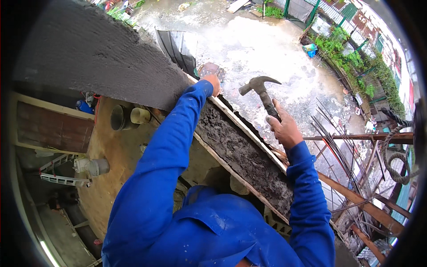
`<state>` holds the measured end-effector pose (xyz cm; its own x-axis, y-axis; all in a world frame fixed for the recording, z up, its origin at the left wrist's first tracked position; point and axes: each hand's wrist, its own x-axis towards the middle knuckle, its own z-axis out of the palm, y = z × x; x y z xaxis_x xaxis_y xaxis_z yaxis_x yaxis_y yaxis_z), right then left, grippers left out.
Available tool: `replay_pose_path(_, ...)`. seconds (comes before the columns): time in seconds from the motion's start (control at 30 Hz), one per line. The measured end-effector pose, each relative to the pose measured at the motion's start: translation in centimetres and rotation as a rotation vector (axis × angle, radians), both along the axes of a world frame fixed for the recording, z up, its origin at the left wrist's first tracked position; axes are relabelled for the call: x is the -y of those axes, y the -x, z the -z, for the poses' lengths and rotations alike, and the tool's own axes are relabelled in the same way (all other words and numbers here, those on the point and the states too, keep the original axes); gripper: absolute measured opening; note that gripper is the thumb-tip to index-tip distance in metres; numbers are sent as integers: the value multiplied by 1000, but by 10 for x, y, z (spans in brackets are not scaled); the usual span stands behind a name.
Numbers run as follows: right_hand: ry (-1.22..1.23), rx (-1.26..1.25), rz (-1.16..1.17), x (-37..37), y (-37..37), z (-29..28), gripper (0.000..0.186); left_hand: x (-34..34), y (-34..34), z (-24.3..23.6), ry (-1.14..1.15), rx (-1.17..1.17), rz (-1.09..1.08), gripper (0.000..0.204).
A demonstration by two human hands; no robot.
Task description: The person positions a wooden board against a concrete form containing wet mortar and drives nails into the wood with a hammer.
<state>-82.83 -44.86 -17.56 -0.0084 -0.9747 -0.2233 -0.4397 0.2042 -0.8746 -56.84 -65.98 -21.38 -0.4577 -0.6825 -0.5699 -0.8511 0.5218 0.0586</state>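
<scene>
My right hand is closed round the dark handle of a claw hammer. The hammer is raised beyond the formwork, its claw pointing right. My left hand is closed at the far edge of the formwork, by the top of the wooden side board; its fingertips are hidden. Just past it shows a flat brownish piece, and I cannot tell whether the hand touches it. Rough wet concrete fills the channel between this board and the near board.
A grey concrete slab spreads at upper left. Far below lie buckets and a ladder. Upright steel rods, timber beams and a coiled rope crowd the right side. Wet ground lies beyond the drop.
</scene>
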Motion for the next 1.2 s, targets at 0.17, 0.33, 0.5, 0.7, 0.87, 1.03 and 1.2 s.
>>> replay_pose_path(0.17, -17, 37, -83, 32, -22, -3, 64, -7, -22, 4, 22, 20, -155, 23)
replay_pose_path(0.33, -203, 140, -69, 54, -33, -10, 62, -17, -18, -1, 91, -42, -129, 10)
replay_pose_path(0.5, -178, 131, -78, 69, -41, -5, 61, -19, -24, 5, 91, -57, -180, 11)
replay_pose_path(0.7, 18, 50, -196, 75, -50, 24, 58, -20, -21, 2, 161, -49, -164, 24)
replay_pose_path(0.87, -339, 47, -197, 86, -43, -17, 62, -22, -25, -3, 130, -26, -159, 25)
replay_pose_path(1.03, -90, 9, -274, 81, -43, 42, 61, -20, -16, -3, 131, -23, -136, 28)
replay_pose_path(1.2, -295, 134, -160, 83, -35, 7, 60, -22, -27, 2, 134, -31, -153, 32)
